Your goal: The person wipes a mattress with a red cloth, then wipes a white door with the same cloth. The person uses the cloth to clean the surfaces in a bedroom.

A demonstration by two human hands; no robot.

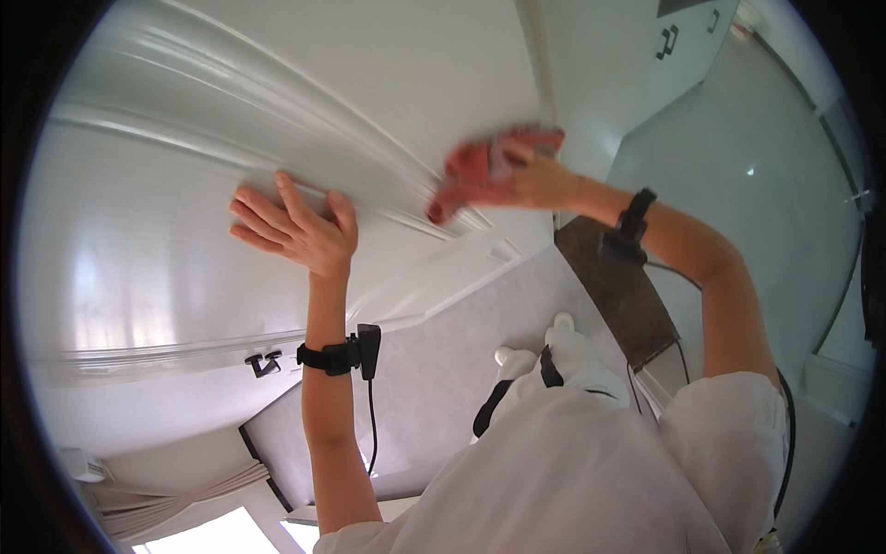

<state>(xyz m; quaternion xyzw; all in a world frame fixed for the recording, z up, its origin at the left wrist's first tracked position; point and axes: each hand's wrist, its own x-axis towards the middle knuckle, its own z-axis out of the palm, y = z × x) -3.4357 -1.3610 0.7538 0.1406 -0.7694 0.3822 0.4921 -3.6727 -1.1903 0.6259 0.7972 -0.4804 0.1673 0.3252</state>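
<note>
A glossy white door (173,263) with raised moulding spans the left and upper part of the view. My left hand (297,228) rests against it with the palm down and the fingers spread, touching a strip of moulding, and holds nothing. To the right, my right hand (540,179) grips a crumpled red cloth (477,166) near the door's far side. Motion blurs the cloth, and part of it hangs over the moulding. Its contact with the door surface is too blurred to tell.
A black door handle (263,363) juts out at lower left. A dark brown threshold strip (616,291) crosses the grey floor (457,374) beside my feet. White cabinets with black handles (666,43) stand at upper right. Cables hang from both wrist straps (626,228). A gathered curtain (173,502) is at lower left.
</note>
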